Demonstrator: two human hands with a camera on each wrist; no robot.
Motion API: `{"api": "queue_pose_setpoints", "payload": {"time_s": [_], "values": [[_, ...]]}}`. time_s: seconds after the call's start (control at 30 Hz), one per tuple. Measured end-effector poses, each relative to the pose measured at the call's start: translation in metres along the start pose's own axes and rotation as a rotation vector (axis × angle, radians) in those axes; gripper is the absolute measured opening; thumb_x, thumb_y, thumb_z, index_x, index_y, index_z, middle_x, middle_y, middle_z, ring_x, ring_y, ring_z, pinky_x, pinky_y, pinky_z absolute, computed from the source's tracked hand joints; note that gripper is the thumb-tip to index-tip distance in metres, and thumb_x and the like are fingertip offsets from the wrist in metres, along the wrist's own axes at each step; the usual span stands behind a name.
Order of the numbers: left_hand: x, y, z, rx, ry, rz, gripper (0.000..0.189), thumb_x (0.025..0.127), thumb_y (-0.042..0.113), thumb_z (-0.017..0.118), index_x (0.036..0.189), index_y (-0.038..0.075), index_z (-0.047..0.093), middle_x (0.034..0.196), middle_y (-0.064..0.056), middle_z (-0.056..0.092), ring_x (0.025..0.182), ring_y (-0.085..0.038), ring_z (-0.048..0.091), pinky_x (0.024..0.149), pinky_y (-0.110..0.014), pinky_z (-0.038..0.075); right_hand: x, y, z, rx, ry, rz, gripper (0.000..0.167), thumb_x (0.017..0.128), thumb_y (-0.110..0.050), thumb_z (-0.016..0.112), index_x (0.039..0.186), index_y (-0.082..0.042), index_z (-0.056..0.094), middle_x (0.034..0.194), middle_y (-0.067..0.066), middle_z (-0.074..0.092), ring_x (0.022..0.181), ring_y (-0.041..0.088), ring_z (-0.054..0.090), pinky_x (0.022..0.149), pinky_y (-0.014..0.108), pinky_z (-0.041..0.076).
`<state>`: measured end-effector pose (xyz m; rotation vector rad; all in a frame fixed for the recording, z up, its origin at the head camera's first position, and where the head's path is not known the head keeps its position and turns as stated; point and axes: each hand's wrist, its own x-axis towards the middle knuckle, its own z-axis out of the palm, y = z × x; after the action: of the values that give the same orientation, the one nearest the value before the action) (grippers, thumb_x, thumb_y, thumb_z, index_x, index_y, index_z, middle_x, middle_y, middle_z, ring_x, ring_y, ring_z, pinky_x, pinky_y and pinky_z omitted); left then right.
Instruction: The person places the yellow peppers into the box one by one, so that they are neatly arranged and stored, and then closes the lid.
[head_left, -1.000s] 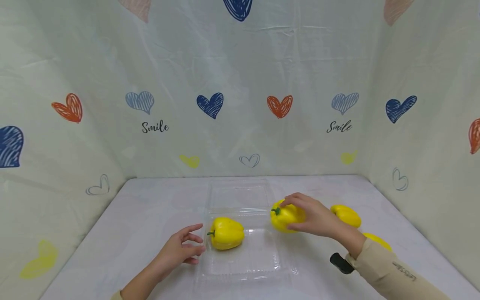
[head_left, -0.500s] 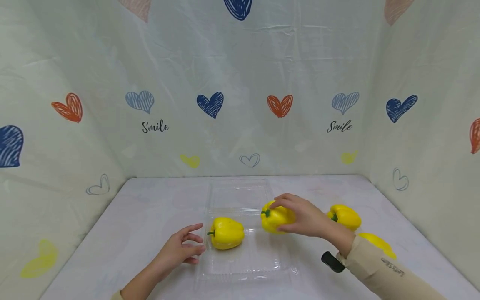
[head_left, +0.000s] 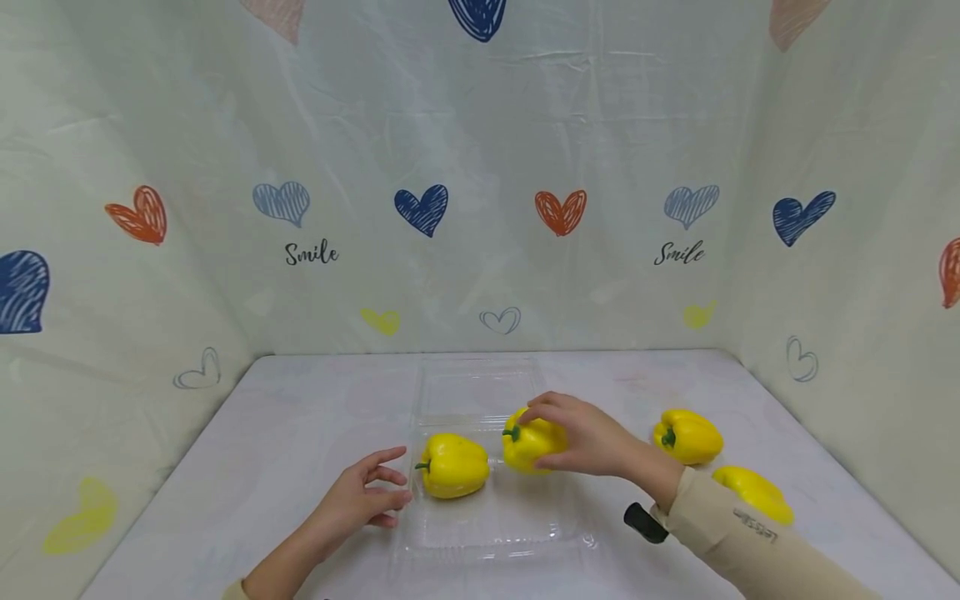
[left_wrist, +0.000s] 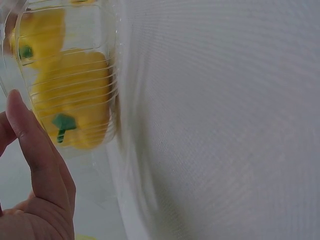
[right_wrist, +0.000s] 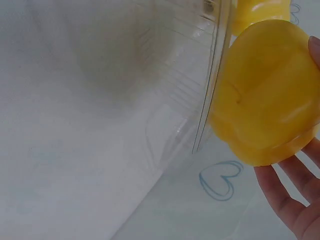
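My right hand (head_left: 588,437) grips a yellow bell pepper (head_left: 528,446), fingers over its top and thumb at its near side, its green stem pointing left. In the head view it overlaps the right half of a clear plastic clamshell box (head_left: 510,533). The right wrist view shows the held pepper (right_wrist: 267,95) beside the box's rim. Inside the box, at the left, lies another yellow bell pepper (head_left: 453,467) on its side. My left hand (head_left: 363,496) is at the box's left edge with fingers loosely bent; in the left wrist view a fingertip (left_wrist: 15,100) is right at the wall.
Two more yellow bell peppers, one farther back (head_left: 688,437) and one nearer (head_left: 753,493), lie on the white table (head_left: 300,400) to the right. The box's lid (head_left: 480,392) is folded back flat. Heart-printed curtains (head_left: 480,275) surround the table.
My right hand has carried its pepper leftward, from the box's right side to over the box, near the pepper inside. The left hand has stayed put.
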<state>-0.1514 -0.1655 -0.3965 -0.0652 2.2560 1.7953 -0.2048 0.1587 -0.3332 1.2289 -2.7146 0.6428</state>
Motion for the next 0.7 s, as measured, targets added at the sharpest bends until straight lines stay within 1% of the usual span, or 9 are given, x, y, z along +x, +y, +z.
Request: {"api": "queue_pose_setpoints", "payload": {"time_s": [0.27,0.63,0.7], "values": [[-0.001,0.001,0.0,-0.005,-0.005,0.005,0.07,0.079,0.01,0.074,0.139,0.003,0.039,0.101,-0.012,0.055,0.073,-0.023,0.06,0.065,-0.036,0.056,0.007,0.0,0.01,-0.017,-0.034,-0.017,0.041,0.074,-0.024,0.08,0.11,-0.017,0.062,0.116,0.0,0.055,0.107,0.02,0.052,0.094,0.04,0.044],[0.0,0.001,0.0,-0.001,-0.002,-0.008,0.07,0.079,0.01,0.075,0.139,0.004,0.039,0.101,-0.012,0.054,0.07,-0.022,0.059,0.065,-0.035,0.056,0.014,0.0,0.025,-0.037,-0.112,0.015,0.042,0.072,-0.024,0.08,0.109,-0.018,0.062,0.112,-0.002,0.055,0.104,0.019,0.053,0.091,0.038,0.045],[0.0,0.001,0.0,-0.002,-0.003,-0.008,0.07,0.079,0.01,0.075,0.139,0.004,0.039,0.101,-0.012,0.054,0.069,-0.021,0.059,0.065,-0.035,0.056,0.014,0.001,0.028,-0.037,-0.13,0.032,0.042,0.072,-0.024,0.081,0.109,-0.018,0.062,0.112,-0.003,0.055,0.103,0.019,0.053,0.091,0.038,0.046]]}}
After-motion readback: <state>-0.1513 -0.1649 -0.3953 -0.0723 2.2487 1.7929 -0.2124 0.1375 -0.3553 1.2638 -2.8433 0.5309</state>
